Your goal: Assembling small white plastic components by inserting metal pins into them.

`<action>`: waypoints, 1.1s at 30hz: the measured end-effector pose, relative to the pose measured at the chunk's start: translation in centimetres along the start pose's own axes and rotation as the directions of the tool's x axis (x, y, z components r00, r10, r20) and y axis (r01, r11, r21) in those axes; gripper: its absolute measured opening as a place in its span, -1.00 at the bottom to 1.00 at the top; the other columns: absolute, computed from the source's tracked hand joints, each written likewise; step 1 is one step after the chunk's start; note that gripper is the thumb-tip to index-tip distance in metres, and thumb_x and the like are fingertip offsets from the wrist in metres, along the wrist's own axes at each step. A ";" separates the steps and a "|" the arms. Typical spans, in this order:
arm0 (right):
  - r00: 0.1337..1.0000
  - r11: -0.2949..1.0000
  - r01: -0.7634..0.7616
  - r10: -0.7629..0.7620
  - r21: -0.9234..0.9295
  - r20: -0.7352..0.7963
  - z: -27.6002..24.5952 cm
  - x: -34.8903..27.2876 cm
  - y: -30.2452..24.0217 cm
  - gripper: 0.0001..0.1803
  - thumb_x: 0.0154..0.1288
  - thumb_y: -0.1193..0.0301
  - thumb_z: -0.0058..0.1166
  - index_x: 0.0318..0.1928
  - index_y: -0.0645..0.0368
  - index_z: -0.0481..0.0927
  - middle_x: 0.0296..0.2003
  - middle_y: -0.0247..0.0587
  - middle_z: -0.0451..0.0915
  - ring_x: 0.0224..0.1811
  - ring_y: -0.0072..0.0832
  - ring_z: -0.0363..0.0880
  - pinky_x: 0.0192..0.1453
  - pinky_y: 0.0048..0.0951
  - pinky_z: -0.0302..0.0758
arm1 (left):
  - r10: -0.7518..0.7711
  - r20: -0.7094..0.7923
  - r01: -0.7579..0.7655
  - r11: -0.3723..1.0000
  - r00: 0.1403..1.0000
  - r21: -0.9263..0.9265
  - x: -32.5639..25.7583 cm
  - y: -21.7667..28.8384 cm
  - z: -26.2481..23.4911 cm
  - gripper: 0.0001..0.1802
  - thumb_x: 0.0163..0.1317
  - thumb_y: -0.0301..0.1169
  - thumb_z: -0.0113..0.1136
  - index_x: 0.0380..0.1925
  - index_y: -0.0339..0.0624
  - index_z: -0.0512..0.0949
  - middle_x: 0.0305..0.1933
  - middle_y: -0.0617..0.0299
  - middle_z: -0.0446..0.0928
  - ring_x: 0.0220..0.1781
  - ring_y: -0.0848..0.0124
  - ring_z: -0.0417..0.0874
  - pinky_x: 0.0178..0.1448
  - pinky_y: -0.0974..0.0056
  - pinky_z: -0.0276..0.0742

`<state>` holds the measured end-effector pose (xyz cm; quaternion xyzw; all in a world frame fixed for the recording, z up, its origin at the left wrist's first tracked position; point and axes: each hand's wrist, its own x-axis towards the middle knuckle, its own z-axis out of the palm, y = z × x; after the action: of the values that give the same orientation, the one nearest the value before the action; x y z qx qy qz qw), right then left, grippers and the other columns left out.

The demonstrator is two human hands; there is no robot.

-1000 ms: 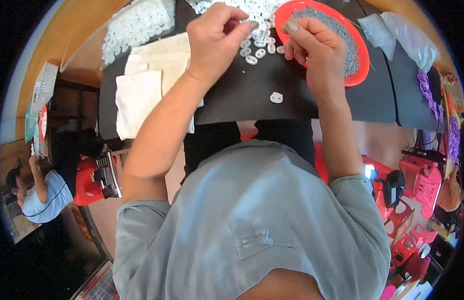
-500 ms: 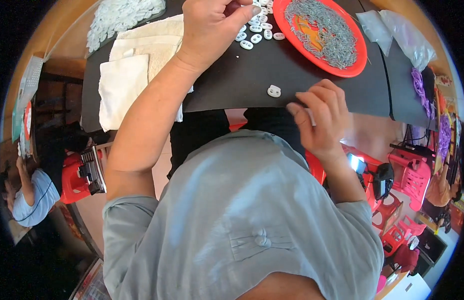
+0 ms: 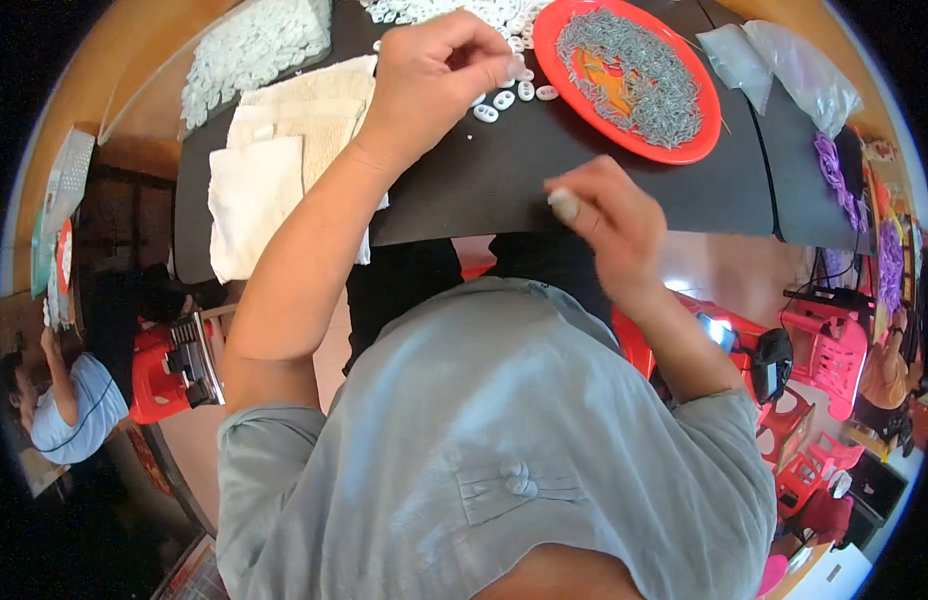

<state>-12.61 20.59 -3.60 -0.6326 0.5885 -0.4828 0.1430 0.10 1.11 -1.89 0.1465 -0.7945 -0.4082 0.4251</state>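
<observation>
My left hand [image 3: 434, 85] rests on the black mat [image 3: 484, 185], fingers curled together at the edge of a scatter of small white oval pieces [image 3: 504, 98]; whether it holds one is hidden. My right hand [image 3: 609, 215] is raised over the mat's near edge, pinching one small white piece [image 3: 564, 205] at its fingertips. A red plate [image 3: 684, 150] heaped with small grey metal bits lies on the mat beyond my right hand.
Folded white cloths [image 3: 254, 190] lie on the mat's left side, with a clear bag of white pieces [image 3: 249, 50] behind them. Clear plastic bags [image 3: 794, 60] and purple items [image 3: 834, 165] sit at right. Red plastic chairs [image 3: 834, 350] stand lower right; another person [image 3: 69, 410] is at lower left.
My right hand left the red plate, came down to a lone white piece on the mat's near edge and lifted it. My left hand stayed at the white pieces.
</observation>
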 end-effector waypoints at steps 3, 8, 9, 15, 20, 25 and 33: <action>0.858 0.712 -0.494 0.493 0.498 0.146 -0.3 2.0 -0.7 -0.77 0.34 0.44 0.04 -0.12 0.35 0.60 -0.41 -0.24 0.53 -0.35 -0.50 0.51 -0.31 -0.56 0.38 | -0.077 0.187 0.111 0.977 0.979 -0.181 -0.4 0.5 0.3 -0.85 0.00 -0.53 0.38 -0.38 -0.23 0.65 -0.54 0.41 0.52 -0.51 0.68 0.43 -0.39 0.51 0.34; 0.780 0.402 -0.540 0.568 0.739 0.261 -0.7 3.7 0.1 -0.77 0.40 0.38 -0.01 -0.21 0.33 0.58 -0.44 -0.21 0.58 -0.42 -0.51 0.55 -0.37 -0.58 0.38 | -0.025 0.419 0.128 0.967 0.907 -0.219 -0.6 1.8 0.7 -0.64 -0.06 -0.58 0.42 -0.17 -0.21 0.66 -0.42 0.36 0.47 -0.41 0.61 0.45 -0.33 0.49 0.34; 0.781 0.402 -0.536 0.569 0.742 0.257 -0.7 3.8 0.3 -0.77 0.40 0.38 -0.01 -0.21 0.33 0.58 -0.44 -0.21 0.58 -0.42 -0.51 0.55 -0.37 -0.58 0.38 | -0.022 0.424 0.126 0.968 0.906 -0.218 -0.7 1.8 0.8 -0.64 -0.06 -0.58 0.42 -0.17 -0.21 0.66 -0.42 0.36 0.47 -0.41 0.61 0.45 -0.33 0.49 0.34; 0.775 0.337 -0.526 0.569 0.781 0.276 -0.6 4.2 0.7 -0.77 0.41 0.36 -0.02 -0.29 0.29 0.56 -0.45 -0.22 0.57 -0.46 -0.48 0.55 -0.41 -0.57 0.37 | -0.002 0.381 0.082 0.977 0.925 -0.195 -0.8 2.0 0.9 -0.70 -0.06 -0.59 0.41 -0.25 -0.23 0.64 -0.48 0.34 0.46 -0.46 0.61 0.44 -0.41 0.47 0.32; 0.780 0.335 -0.484 0.584 0.808 0.225 -0.4 4.4 0.6 -0.77 0.39 0.34 0.02 -0.30 0.25 0.59 -0.52 -0.28 0.56 -0.51 -0.51 0.54 -0.47 -0.59 0.33 | 0.014 0.316 0.050 0.980 0.949 -0.191 -0.8 1.9 1.0 -0.73 -0.08 -0.62 0.38 -0.29 -0.22 0.65 -0.52 0.35 0.43 -0.54 0.63 0.37 -0.45 0.47 0.29; 0.792 0.353 -0.486 0.565 0.799 0.232 -0.3 4.0 1.0 -0.77 0.40 0.34 0.03 -0.30 0.25 0.59 -0.51 -0.28 0.57 -0.51 -0.53 0.53 -0.46 -0.61 0.34 | 0.032 0.294 0.024 0.983 0.955 -0.183 -0.9 1.9 1.2 -0.73 -0.08 -0.63 0.38 -0.31 -0.24 0.64 -0.53 0.34 0.43 -0.55 0.63 0.37 -0.47 0.46 0.29; 0.804 0.367 -0.491 0.541 0.790 0.248 -0.2 3.7 1.1 -0.76 0.43 0.37 -0.06 -0.22 0.30 0.58 -0.48 -0.22 0.58 -0.45 -0.47 0.58 -0.43 -0.59 0.37 | 0.023 0.300 0.018 0.991 0.954 -0.136 -1.0 1.9 1.0 -0.80 -0.05 -0.64 0.35 -0.36 -0.27 0.61 -0.55 0.32 0.44 -0.56 0.61 0.40 -0.48 0.45 0.31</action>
<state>-14.05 17.12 -2.71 -0.2594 0.4615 -0.6465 0.5493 0.09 3.36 -1.29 0.0521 -0.8202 -0.4787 0.3088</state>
